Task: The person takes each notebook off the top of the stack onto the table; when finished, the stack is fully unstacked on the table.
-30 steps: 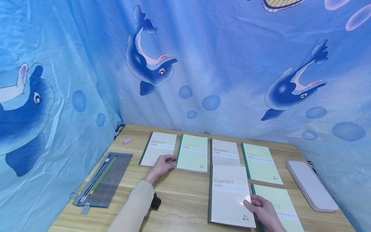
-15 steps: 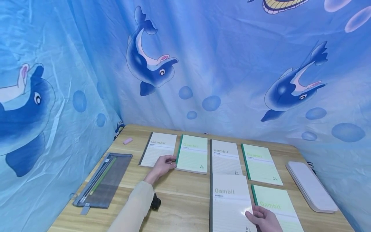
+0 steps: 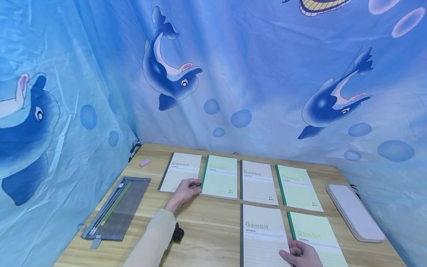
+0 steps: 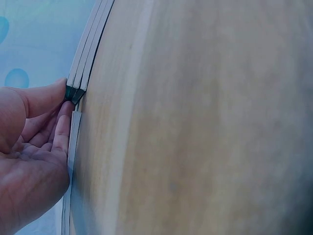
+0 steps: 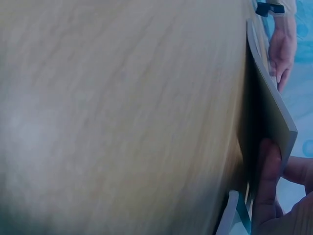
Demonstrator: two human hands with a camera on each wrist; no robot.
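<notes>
My right hand (image 3: 301,254) pinches the right edge of a white notebook (image 3: 263,233) with a grey spine. The thumb lies on its cover and fingers are underneath; in the right wrist view the notebook (image 5: 276,110) tilts, its held side raised off the table. At the back, my left hand (image 3: 185,192) overlaps a white notebook (image 3: 182,170). It pinches the spine edge of the green notebooks (image 3: 220,178), a small stack in the left wrist view, where the thumb (image 4: 46,99) meets the green spine (image 4: 75,94).
Another white notebook (image 3: 258,183) and a green one (image 3: 298,187) continue the back row. A further green notebook (image 3: 317,237) lies right of the held one. A mesh pencil pouch (image 3: 116,207) and pink eraser (image 3: 145,162) are left, a pale case (image 3: 355,213) right.
My right hand has drawn the white notebook toward me, off the white notebook behind it, which now shows whole. The left hand has stayed in place.
</notes>
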